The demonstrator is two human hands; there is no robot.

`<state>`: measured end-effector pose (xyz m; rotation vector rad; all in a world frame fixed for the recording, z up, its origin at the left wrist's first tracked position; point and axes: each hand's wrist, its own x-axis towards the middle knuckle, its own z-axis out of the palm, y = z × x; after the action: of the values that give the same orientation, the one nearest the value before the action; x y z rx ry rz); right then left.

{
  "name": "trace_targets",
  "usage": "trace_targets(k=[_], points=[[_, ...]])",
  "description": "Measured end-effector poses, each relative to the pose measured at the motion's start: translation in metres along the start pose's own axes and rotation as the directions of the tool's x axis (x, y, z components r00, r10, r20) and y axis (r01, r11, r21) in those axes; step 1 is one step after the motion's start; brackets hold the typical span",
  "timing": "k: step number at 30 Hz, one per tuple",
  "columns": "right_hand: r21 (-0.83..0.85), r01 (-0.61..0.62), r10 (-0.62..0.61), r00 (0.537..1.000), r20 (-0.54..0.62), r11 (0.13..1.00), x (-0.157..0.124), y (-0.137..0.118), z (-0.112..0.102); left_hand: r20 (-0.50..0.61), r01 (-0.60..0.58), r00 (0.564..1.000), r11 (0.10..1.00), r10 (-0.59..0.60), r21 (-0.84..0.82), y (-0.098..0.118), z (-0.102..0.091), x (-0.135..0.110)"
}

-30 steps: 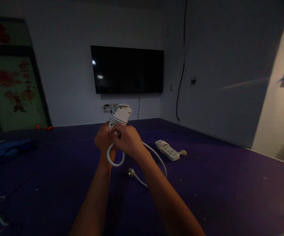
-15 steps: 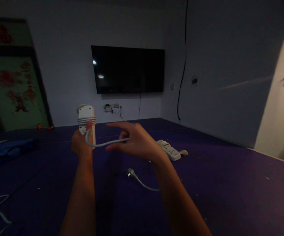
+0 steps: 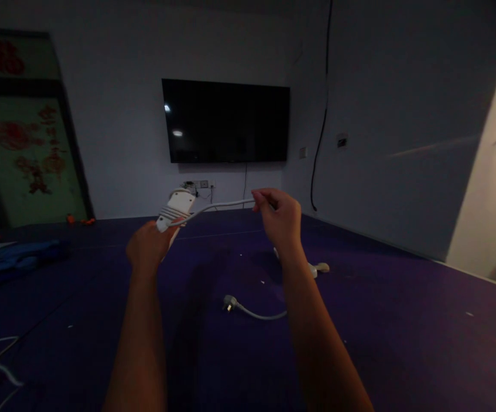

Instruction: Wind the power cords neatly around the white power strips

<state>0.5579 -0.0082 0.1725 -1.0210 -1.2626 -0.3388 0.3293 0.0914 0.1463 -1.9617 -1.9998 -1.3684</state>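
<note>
— What's changed?
— My right hand [image 3: 278, 217] has swung out sideways, its grip pinched shut on the cord [image 3: 222, 204]. The loop is gone and the cord runs straight.
— And the power strip [image 3: 174, 210]?
— My left hand [image 3: 147, 247] is wrapped tight around it, some turns still on. The plug [image 3: 229, 302] lies on the floor [image 3: 402, 343] below.

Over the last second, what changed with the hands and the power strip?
The right hand left the power strip and drew the cord out rightward and upward, pinched in its fingers, uncoiling wraps. The left hand, gripping the strip throughout, swung it left, then tilted it. The plug stayed on the purple floor; the TV is unchanged.
</note>
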Motion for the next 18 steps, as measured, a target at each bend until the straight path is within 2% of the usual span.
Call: trace_targets(k=[3,7,10,14,18], points=[[-0.137,-0.081,0.069,0.994,-0.088,0.987,0.005,0.027,-0.003,0.142,-0.189,0.975,0.976,0.173,0.109,0.010,-0.002,-0.002],[-0.168,-0.114,0.085,0.982,-0.171,0.979,0.006,0.042,-0.010,0.302,-0.350,0.900,0.934,0.313,0.075,0.021,0.002,-0.010],[-0.205,-0.125,0.080,0.973,-0.215,0.971,0.006,0.047,-0.014,0.413,-0.399,0.836,0.917,0.362,0.004,0.026,0.005,-0.015],[-0.319,-0.239,0.156,0.952,-0.265,0.917,0.003,0.061,-0.011,0.437,-0.419,0.805,0.906,0.401,-0.059,0.035,0.006,-0.022],[-0.465,-0.369,0.284,0.927,-0.245,0.805,-0.003,0.076,0.000,0.568,-0.465,0.687,0.875,0.454,-0.137,0.046,0.000,-0.029]])
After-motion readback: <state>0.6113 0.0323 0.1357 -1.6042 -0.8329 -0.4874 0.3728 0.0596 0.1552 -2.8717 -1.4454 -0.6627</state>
